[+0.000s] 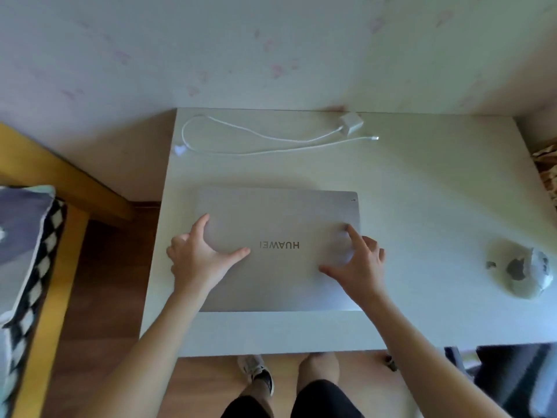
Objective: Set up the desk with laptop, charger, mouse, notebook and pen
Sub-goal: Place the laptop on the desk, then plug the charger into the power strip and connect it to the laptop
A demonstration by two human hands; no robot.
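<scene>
A closed silver laptop (pixel 280 218) lies flat on the white desk (pixel 422 182), its logo upside down to me. My left hand (pixel 197 257) rests on the lid's left part with fingers spread. On the lid's right part my right hand (pixel 358 260) also lies spread, fingertips touching the surface. Neither hand grips anything. Along the desk's far edge lies a white charger brick (pixel 351 123) with its white cable (pixel 241 140) looped to the left. A pale mouse (pixel 523 274) with a grey logo sits at the right side of the desk. No notebook or pen shows.
A wooden bed frame (pixel 60 182) with a patterned pillow (pixel 24 254) stands left of the desk. The wall (pixel 271 49) rises right behind the desk. A dark object (pixel 512 381) sits on the floor at bottom right. My legs and a shoe show below the desk's near edge.
</scene>
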